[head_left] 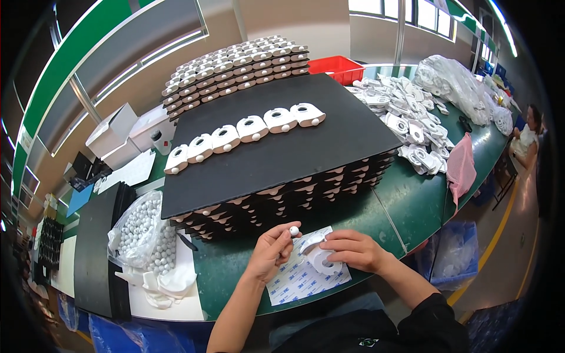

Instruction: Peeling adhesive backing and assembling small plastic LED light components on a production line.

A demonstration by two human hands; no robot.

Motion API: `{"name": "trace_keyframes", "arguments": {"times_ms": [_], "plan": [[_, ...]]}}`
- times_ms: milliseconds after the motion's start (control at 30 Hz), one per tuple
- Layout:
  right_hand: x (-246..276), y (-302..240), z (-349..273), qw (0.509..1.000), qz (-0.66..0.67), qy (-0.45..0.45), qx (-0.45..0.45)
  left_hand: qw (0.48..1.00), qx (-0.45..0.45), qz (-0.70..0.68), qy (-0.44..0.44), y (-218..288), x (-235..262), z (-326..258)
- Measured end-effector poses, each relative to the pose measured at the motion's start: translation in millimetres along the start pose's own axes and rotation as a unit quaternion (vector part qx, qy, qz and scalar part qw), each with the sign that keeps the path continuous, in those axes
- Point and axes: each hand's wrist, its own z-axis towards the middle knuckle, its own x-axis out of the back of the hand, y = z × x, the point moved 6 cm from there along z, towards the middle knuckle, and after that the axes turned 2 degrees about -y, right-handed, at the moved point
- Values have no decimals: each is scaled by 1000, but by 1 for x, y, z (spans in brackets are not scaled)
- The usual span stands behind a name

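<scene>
My left hand (271,254) pinches a small white ball (294,231) between thumb and fingertips, its other fingers curled. Close beside it, my right hand (358,250) grips a curved white plastic housing (322,260) with a round ring shape in it. The housing is over a white sheet with blue print (294,284), at the table's near edge. Ball and housing are apart. Beyond my hands, a row of several similar white housings (252,127), each with a white ball at its front, stands on a black board (253,170) topping a layered stack.
A clear bag of white balls (138,232) lies at left, by white cloth gloves (170,284). Loose white housings (412,115) are heaped at right, near a pink cloth (461,167). Behind are a red bin (338,69) and another stack (235,73). A person (524,138) sits far right.
</scene>
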Motion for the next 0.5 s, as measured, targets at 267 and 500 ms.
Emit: {"name": "trace_keyframes", "arguments": {"times_ms": [267, 500], "plan": [[-20, 39, -12, 833, 436, 173, -294, 999, 0, 53, -2, -2, -2, 0], [-47, 54, -21, 720, 526, 173, -418, 995, -15, 94, -4, -2, -4, 0]]}}
